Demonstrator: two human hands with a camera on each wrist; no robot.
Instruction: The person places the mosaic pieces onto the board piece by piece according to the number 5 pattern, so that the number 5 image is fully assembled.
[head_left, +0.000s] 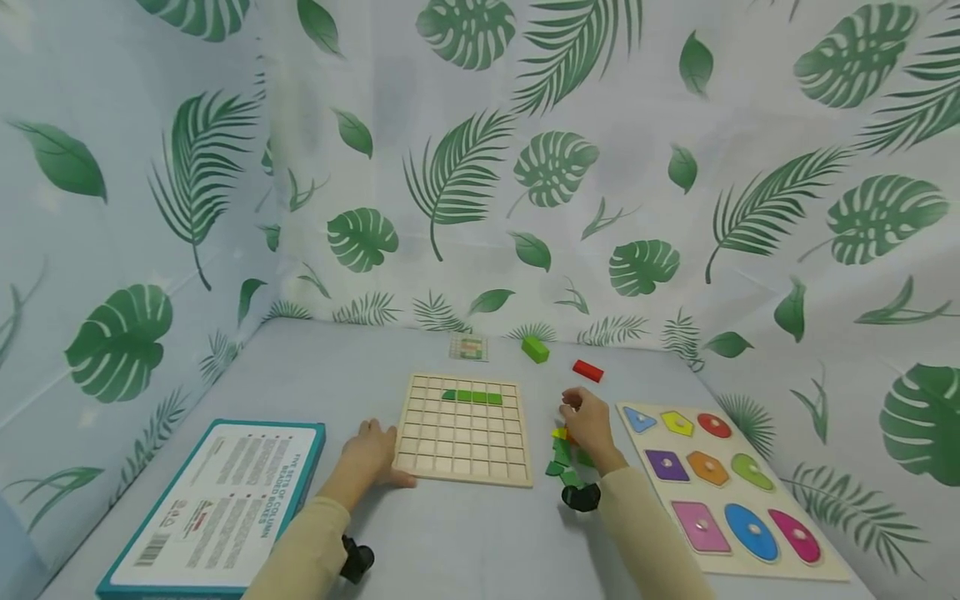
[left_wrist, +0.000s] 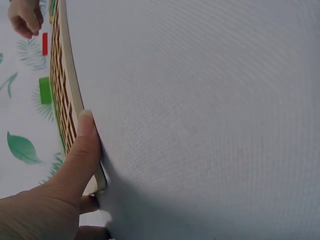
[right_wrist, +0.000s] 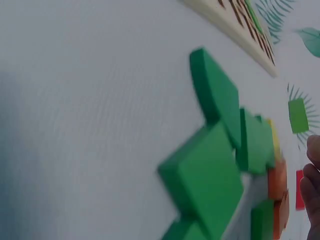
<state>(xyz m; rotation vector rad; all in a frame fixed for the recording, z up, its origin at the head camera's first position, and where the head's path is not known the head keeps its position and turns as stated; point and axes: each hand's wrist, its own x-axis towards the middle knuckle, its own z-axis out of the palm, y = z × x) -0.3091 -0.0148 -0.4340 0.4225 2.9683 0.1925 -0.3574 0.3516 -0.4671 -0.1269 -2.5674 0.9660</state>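
A wooden grid board (head_left: 462,446) lies flat, with a short row of green pieces (head_left: 477,397) in one of its upper rows. My left hand (head_left: 372,457) grips the board's near left corner. Its thumb (left_wrist: 84,145) runs along the front edge, and the other fingers are at the left side. To the right of the board, my right hand (head_left: 591,423) hovers over a loose heap of green pieces (right_wrist: 207,180) with some orange (right_wrist: 276,180) and yellow ones. Its fingers are loosely bent, and nothing shows between them.
Behind the board lie a small pattern card (head_left: 468,347), a green block (head_left: 536,349) and a red block (head_left: 588,371). A shape puzzle board (head_left: 806,569) with knobbed pieces lies at the right. A teal-edged box (head_left: 217,508) lies at the left. Leaf-print cloth (head_left: 480,183) hangs around the table.
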